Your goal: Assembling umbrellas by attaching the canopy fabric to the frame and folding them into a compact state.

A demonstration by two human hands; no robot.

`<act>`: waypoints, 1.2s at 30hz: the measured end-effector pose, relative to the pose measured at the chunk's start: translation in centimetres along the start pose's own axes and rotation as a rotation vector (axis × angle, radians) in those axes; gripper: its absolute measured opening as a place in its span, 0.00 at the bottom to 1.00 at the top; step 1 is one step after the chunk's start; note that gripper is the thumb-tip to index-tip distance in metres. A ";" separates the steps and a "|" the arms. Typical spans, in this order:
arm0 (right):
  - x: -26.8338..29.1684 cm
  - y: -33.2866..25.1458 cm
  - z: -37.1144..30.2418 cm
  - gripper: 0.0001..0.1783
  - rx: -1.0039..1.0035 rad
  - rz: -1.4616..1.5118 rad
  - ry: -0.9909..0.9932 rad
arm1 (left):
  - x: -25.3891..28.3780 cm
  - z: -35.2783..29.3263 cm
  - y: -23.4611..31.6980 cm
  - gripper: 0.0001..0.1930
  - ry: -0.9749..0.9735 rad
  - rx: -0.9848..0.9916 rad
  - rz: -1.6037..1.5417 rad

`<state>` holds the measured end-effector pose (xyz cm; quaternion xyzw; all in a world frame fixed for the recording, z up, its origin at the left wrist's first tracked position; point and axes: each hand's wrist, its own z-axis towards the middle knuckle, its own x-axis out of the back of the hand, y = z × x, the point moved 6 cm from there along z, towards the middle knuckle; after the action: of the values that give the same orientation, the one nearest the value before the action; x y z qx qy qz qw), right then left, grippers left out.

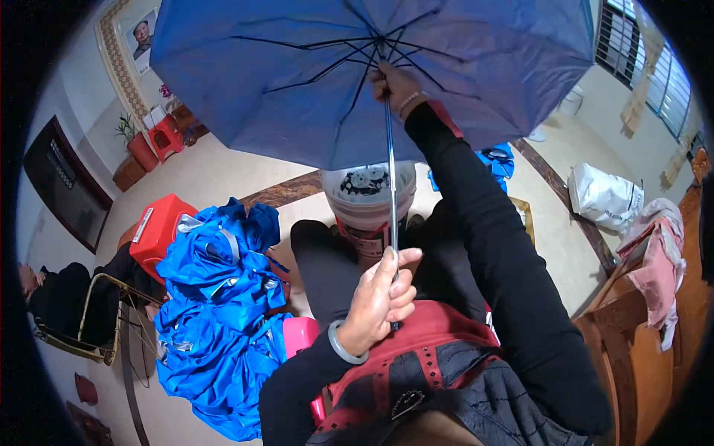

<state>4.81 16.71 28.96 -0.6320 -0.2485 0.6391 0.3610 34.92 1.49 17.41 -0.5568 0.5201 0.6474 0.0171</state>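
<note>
An open blue umbrella fills the top of the view, its underside and dark ribs facing me. Its silver shaft runs down toward my lap. My left hand, with a pale bangle at the wrist, is closed round the shaft's lower end; the fingers cover most of the handle. My right hand reaches up under the canopy and grips the shaft near the hub, where the ribs meet. Between my knees stands a pale bucket with a black-and-white patterned thing in its top.
Crumpled blue fabric is heaped at my left, against a red plastic stool and a pink item. A person sits at the far left. To the right are a white sack and wooden furniture with pink cloth.
</note>
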 end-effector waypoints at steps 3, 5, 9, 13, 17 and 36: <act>0.5 -0.7 1.0 0.18 0.015 0.003 -0.087 | 0.4 -0.4 -0.1 0.20 -0.036 -0.011 -0.002; 0.7 -1.0 0.5 0.19 0.074 -0.067 -0.048 | 0.6 -0.5 0.2 0.20 -0.045 0.011 -0.021; 1.3 -2.7 -0.5 0.15 0.164 -0.079 0.020 | -0.1 -0.9 0.0 0.19 -0.043 0.039 0.000; 2.3 -4.7 0.4 0.14 0.152 0.020 -0.023 | -0.9 -1.8 -0.3 0.19 -0.040 0.060 0.049; 3.7 -6.6 1.4 0.14 0.195 0.068 -0.068 | -1.4 -2.7 -1.0 0.19 -0.036 0.086 0.052; 3.0 -7.1 -8.4 0.13 0.576 -0.469 0.006 | -1.6 -2.8 1.2 0.18 -0.022 0.075 0.109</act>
<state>14.32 22.26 31.95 -0.4325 -0.1955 0.5809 0.6613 36.72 -0.09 19.85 -0.5197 0.5732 0.6334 0.0085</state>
